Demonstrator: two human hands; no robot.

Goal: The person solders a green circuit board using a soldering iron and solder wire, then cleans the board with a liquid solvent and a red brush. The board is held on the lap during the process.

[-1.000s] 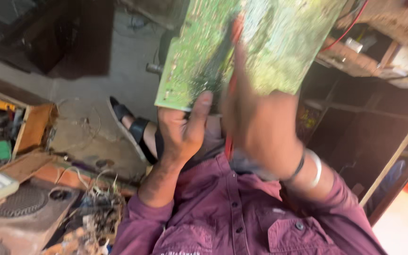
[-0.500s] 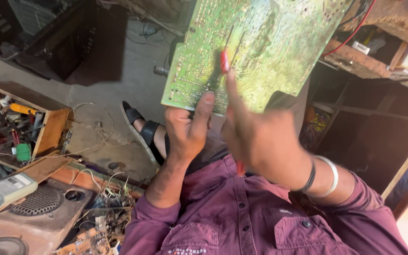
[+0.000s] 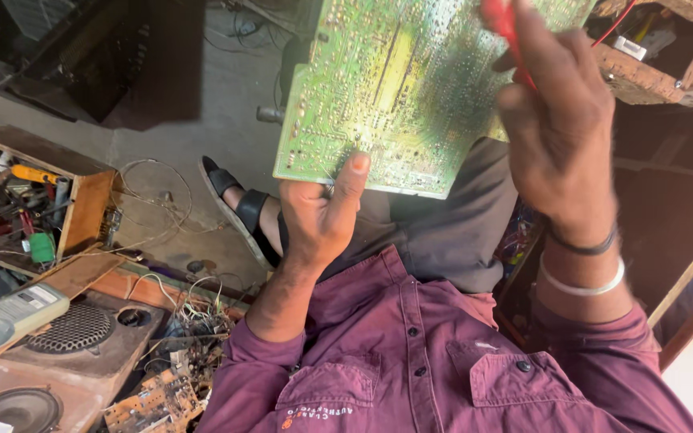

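A large green circuit board (image 3: 411, 80) is held up in front of me, solder side facing me. My left hand (image 3: 318, 216) grips its lower edge, thumb pressed on the solder side. My right hand (image 3: 559, 136), with a dark band and a silver bangle at the wrist, is closed around a thin red-handled tool (image 3: 503, 24) held against the board's upper right part. The tool's tip is hidden by my fingers and the frame edge. My maroon shirt fills the bottom of the view.
A wooden box of tools (image 3: 82, 212) stands at the left. Below it are a speaker cabinet (image 3: 74, 333), a grey handheld meter (image 3: 14, 314) and tangled wires (image 3: 194, 321). My sandalled foot (image 3: 238, 208) rests on the concrete floor. A wooden shelf (image 3: 643, 72) is at the upper right.
My right hand with the red tool has moved up and to the right across the board. My left hand keeps its grip on the lower edge. The view has steadied.
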